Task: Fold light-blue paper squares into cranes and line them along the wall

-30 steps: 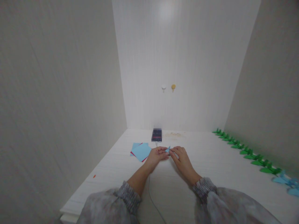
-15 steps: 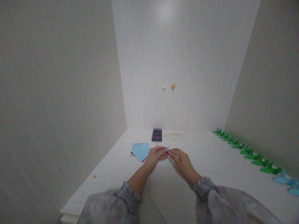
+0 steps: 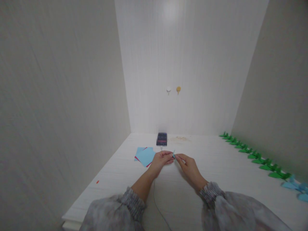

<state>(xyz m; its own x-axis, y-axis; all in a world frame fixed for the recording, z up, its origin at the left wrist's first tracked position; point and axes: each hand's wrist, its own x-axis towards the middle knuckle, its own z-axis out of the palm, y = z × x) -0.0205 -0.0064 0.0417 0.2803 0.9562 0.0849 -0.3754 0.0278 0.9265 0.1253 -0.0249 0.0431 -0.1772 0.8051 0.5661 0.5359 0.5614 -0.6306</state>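
Between my two hands is a small piece of folded light-blue paper (image 3: 173, 154), with a thin point sticking up. My left hand (image 3: 161, 161) pinches it from the left, fingers closed together. From the right, the thumb and index finger of my right hand (image 3: 189, 165) close on its other side. Most of the folded paper is hidden by the fingers. Beside my left hand lie light-blue paper squares (image 3: 145, 156) with red edges showing among them.
A phone (image 3: 162, 139) leans near the back wall, its cable (image 3: 157, 205) running towards me. Green folded paper figures (image 3: 257, 159) line the right side, with light-blue ones (image 3: 291, 184) nearer. Two hooks (image 3: 178, 89) are on the wall. A small orange bit (image 3: 97, 182) lies left.
The point of the folded paper has shifted slightly to the right, and my right fingers have moved a little with it. My left hand stays nearly still.
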